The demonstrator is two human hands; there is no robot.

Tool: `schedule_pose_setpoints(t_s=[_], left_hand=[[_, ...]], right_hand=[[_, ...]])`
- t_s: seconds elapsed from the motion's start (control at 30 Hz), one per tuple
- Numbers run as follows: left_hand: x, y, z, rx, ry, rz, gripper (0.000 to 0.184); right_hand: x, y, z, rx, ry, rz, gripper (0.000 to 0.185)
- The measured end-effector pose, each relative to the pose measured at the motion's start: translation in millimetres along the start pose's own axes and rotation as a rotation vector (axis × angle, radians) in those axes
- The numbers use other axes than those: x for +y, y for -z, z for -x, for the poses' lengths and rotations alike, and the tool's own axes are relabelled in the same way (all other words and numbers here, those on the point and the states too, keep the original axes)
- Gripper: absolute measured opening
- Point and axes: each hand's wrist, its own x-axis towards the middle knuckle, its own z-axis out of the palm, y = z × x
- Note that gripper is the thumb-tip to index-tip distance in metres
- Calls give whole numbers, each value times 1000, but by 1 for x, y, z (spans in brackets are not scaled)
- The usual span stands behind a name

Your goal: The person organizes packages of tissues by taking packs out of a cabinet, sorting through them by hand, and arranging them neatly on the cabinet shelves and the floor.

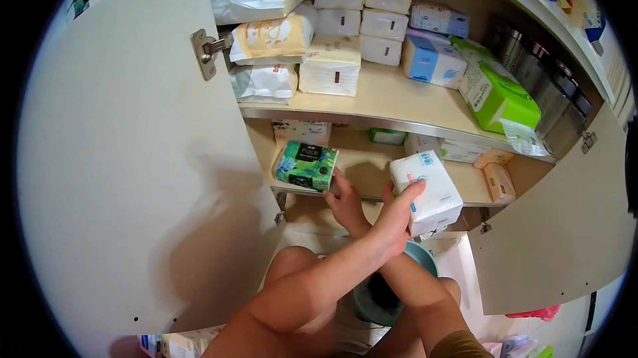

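Observation:
My forearms cross in front of the cupboard. My left hand (401,208), reaching over to the right, grips a white tissue pack (432,188) with the thumb across its face. It is held in front of the lower shelf. My right hand (347,205) passes under the left arm to the left side. Its thumb and fingers are around the right end of a green floral tissue pack (304,165), at the front of the lower shelf. Part of that grip is hidden behind the pack's corner.
Stacked tissue packs (339,22), a green pack (502,92) and metal canisters (551,86) fill the upper shelf (385,95). Cupboard doors (133,159) stand open on both sides. A teal bucket (425,258) is between my knees. More packs (498,182) sit on the lower shelf.

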Motion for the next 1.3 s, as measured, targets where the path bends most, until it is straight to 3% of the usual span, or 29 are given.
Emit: schedule_pose_setpoints(t_s=[0.17, 0.23, 0.27, 0.33, 0.37, 0.47, 0.57, 0.63, 0.67, 0.77, 0.83, 0.87, 0.93, 1.17, 1.23, 1.3], left_hand=[[-1, -1, -4, -12, -38, 8, 49], [-1, -3, -4, 35, -42, 20, 48], [-4, -2, -7, 26, -36, 18, 48], [-9, 9, -21, -41, -82, -17, 72], [-12, 8, -28, -62, -75, -22, 72], [-15, 13, -37, -51, -66, -2, 65], [-6, 14, -44, -97, 0, 100, 54], [-3, 5, -37, -24, 7, 119, 49], [-3, -2, -34, 47, 18, 138, 44], [6, -5, -41, -9, 18, 157, 44], [9, -11, -41, -12, -36, 150, 41], [16, -16, -41, -3, -37, 134, 39], [19, -19, -46, 71, -55, 59, 35], [16, -16, -79, 80, -131, -127, 30], [5, -16, -101, 51, -119, -164, 29], [9, -14, -110, 5, -156, -154, 27]], right_hand=[[13, -17, -20, -119, 324, -193, 66], [-18, 1, -24, -461, -363, -473, 70], [-17, 5, -23, -451, -364, -468, 70], [-14, 4, -21, -422, -381, -563, 62], [-11, 11, -18, -404, -375, -552, 62], [-6, 21, -4, -378, -287, -609, 57], [-14, 47, 7, -385, -448, -512, 48], [-1, 62, 10, -551, -439, -587, 39], [-2, 76, 12, -581, -502, -771, 35], [-4, 103, 24, -503, -641, -956, 33], [-5, 102, 27, -324, -510, -608, 34], [-44, 126, 30, -448, -643, -549, 28], [-45, 143, 32, -463, -715, -468, 20], [-37, 196, 23, -328, -657, -2, 16], [-14, 212, 28, 246, -238, 370, 24], [-1, 209, 21, 313, -148, 253, 25]])
